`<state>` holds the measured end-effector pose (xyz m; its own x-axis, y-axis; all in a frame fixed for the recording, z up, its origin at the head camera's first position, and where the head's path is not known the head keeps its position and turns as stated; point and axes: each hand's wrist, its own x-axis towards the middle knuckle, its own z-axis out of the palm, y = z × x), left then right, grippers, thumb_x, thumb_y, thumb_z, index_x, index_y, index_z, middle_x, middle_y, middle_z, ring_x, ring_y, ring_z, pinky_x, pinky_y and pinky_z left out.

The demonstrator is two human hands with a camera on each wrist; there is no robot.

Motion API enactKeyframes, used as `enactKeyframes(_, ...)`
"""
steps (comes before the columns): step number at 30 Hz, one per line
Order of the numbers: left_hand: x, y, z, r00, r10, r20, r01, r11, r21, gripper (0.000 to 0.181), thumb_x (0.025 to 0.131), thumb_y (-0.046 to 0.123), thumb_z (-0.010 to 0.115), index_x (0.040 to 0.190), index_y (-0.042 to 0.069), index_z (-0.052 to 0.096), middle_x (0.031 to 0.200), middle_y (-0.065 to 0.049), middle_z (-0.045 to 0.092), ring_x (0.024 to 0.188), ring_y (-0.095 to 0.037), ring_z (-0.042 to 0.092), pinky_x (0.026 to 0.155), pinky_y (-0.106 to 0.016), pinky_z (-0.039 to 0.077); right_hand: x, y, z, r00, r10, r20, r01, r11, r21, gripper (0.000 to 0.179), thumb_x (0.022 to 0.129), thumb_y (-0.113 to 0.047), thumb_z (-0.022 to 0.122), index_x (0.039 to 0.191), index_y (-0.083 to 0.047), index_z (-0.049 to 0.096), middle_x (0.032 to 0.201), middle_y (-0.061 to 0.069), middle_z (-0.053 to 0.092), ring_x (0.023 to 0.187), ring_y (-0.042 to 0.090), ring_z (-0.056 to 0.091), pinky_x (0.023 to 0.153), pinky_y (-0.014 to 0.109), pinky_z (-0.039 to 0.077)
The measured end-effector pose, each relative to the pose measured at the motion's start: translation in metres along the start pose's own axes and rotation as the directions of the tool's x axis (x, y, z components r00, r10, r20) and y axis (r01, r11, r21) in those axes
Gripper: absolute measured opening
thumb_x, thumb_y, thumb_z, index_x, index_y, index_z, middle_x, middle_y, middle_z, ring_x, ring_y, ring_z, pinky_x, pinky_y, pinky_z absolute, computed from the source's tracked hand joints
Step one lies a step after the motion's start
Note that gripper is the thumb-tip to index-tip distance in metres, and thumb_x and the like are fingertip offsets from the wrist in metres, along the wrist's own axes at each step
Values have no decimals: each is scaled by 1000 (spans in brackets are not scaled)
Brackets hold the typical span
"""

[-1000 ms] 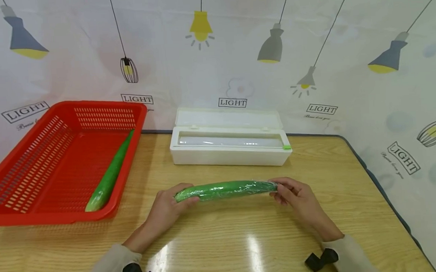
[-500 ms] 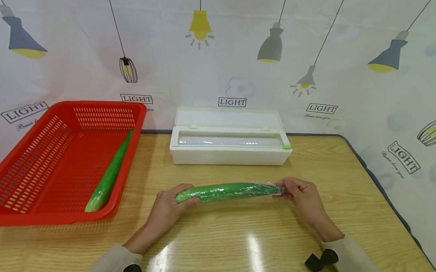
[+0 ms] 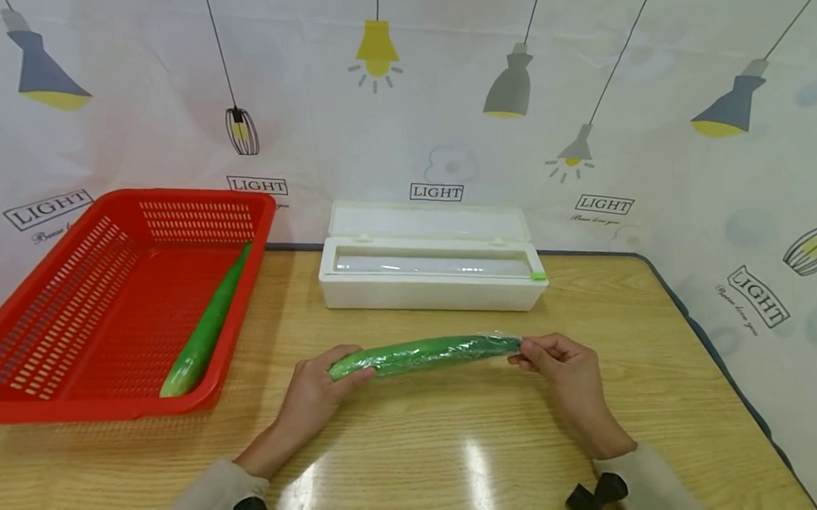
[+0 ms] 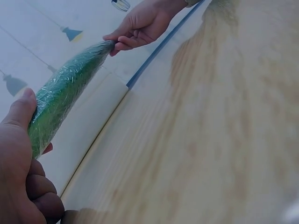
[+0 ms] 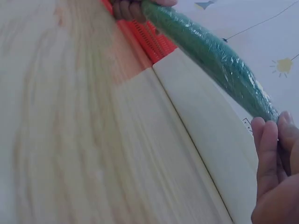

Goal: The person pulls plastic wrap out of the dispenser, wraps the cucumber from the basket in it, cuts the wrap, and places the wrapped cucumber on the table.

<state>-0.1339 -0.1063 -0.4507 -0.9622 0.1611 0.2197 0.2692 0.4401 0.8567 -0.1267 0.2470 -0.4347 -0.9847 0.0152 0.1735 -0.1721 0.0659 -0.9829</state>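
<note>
A long green cucumber [image 3: 426,353] in clear, shiny cling film is held level above the wooden table in the head view. My left hand [image 3: 312,392] grips its paler left end, thumb on the near side and fingers behind. At the darker, narrow right end, my right hand [image 3: 564,370] pinches the tip and its film between thumb and fingers. The right wrist view shows the film creased along the cucumber [image 5: 219,60], with the right fingertips [image 5: 268,128] at its end. In the left wrist view the left thumb [image 4: 25,105] lies along the wrapped cucumber [image 4: 65,91].
Behind the hands stands a white cling film dispenser [image 3: 427,291], lid raised, a roll inside and a small green piece at its right end. A red plastic basket [image 3: 212,397] on the left holds another cucumber [image 3: 206,332]. A printed cloth backdrop [image 3: 305,84] borders the table.
The right hand's fingers have shifted at the cucumber's tip, first outward and then back in, the thumb now over the end. The right end has risen slightly; the left hand keeps its grip.
</note>
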Motion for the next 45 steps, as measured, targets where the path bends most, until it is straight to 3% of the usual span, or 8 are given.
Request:
enactKeyframes(6, -1, 1, 1, 1000, -10, 5, 10, 1000, -10, 31, 79, 36, 78, 102, 16, 71, 77, 5, 65, 63, -9, 53, 57, -25, 45, 0, -1, 6, 992, 92, -90, -86, 993, 76, 27, 91, -13, 66, 96, 13, 61, 84, 12, 71, 78, 23, 70, 73, 31, 54)
enactKeyframes(15, -1, 1, 0, 1000, 0, 16, 1, 1000, -29, 30, 80, 35, 77, 103, 16, 71, 82, 4, 67, 67, -10, 55, 61, -26, 47, 2, 1, 1, 997, 74, -25, -77, 984, -162, 34, 99, -22, 51, 100, 11, 58, 86, 16, 69, 75, 20, 69, 71, 35, 55)
enactKeyframes(19, 0, 1, -1, 1000, 2, 26, -1, 999, -35, 31, 82, 36, 75, 104, 16, 71, 84, 4, 68, 69, -10, 56, 63, -27, 47, 4, 1, -2, 997, 73, 6, -71, 982, -178, 31, 101, -19, 49, 100, 11, 57, 87, 19, 67, 73, 22, 69, 69, 36, 55)
enactKeyframes(26, 0, -2, -6, 998, -71, 0, 70, 996, -48, 33, 83, 38, 73, 107, 14, 71, 84, 1, 69, 69, -12, 56, 63, -28, 48, 6, 1, -10, 989, -36, 145, 56, 989, -133, 28, 103, -13, 41, 103, 13, 50, 93, 19, 63, 81, 23, 68, 71, 37, 55)
enactKeyframes(33, 0, -1, -3, 995, -56, 79, 60, 997, -42, 35, 82, 38, 75, 107, 14, 70, 94, 0, 69, 76, -13, 57, 68, -29, 47, 7, -4, -8, 933, -87, 349, 155, 973, -170, 40, 100, -3, 48, 138, 3, 40, 107, 21, 63, 91, 23, 66, 75, 39, 54)
enactKeyframes(37, -1, -2, -1, 996, -43, 73, 47, 998, -51, 33, 82, 35, 75, 107, 13, 70, 92, -1, 69, 75, -13, 57, 67, -29, 48, 2, -3, -6, 924, -101, 369, 191, 957, -217, 33, 97, -1, 52, 130, 0, 54, 91, 15, 67, 78, 22, 66, 67, 32, 54)
enactKeyframes(42, 0, -2, -2, 997, -26, 68, 29, 999, -45, 33, 83, 36, 74, 108, 14, 70, 93, 1, 69, 77, -13, 58, 70, -31, 48, 1, 1, -1, 916, -229, 329, 296, 940, -168, 27, 99, 5, 43, 122, 5, 59, 84, 19, 65, 70, 20, 64, 58, 30, 51)
enactKeyframes(45, 1, -2, -1, 999, -9, 52, 11, 999, -40, 32, 83, 35, 74, 106, 15, 70, 91, 1, 69, 74, -12, 57, 68, -30, 48, 0, 1, 3, 939, -193, 285, 222, 972, -71, 28, 101, 0, 39, 120, 11, 57, 85, 21, 65, 71, 19, 64, 58, 29, 50)
